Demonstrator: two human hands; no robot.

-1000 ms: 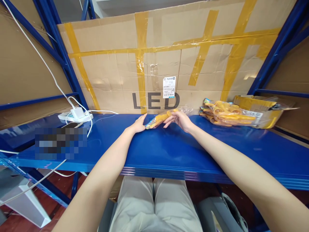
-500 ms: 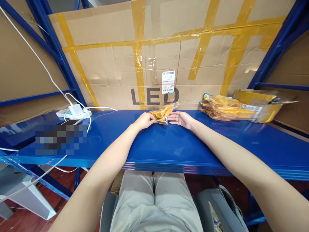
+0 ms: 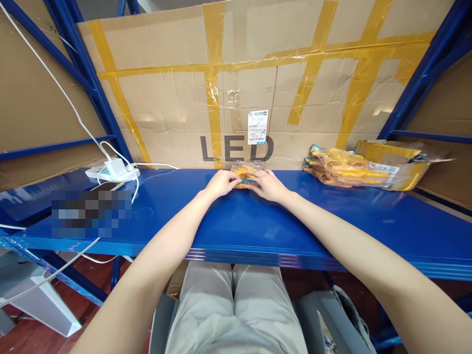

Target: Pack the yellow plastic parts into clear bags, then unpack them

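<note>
A clear plastic packet with orange contents (image 3: pixel 243 170) lies on the blue shelf in front of the large cardboard, between my hands. My left hand (image 3: pixel 222 183) pinches its near left edge. On the right side, my right hand (image 3: pixel 266 185) rests over the packet with its fingers closed on the near right edge, where a blue printed strip shows. Part of the packet is hidden under the fingers of both hands.
Several similar orange packets (image 3: pixel 342 167) are stacked at the right, beside an opened cardboard box (image 3: pixel 409 169). A white power strip with cables (image 3: pixel 114 170) and a blurred dark object (image 3: pixel 92 209) lie at the left. Taped cardboard (image 3: pixel 165 113) stands behind.
My right hand, open beside the packet before, has moved left onto it and closed on its edge. The packet has turned and its blue strip now shows. My left hand stays on it.
</note>
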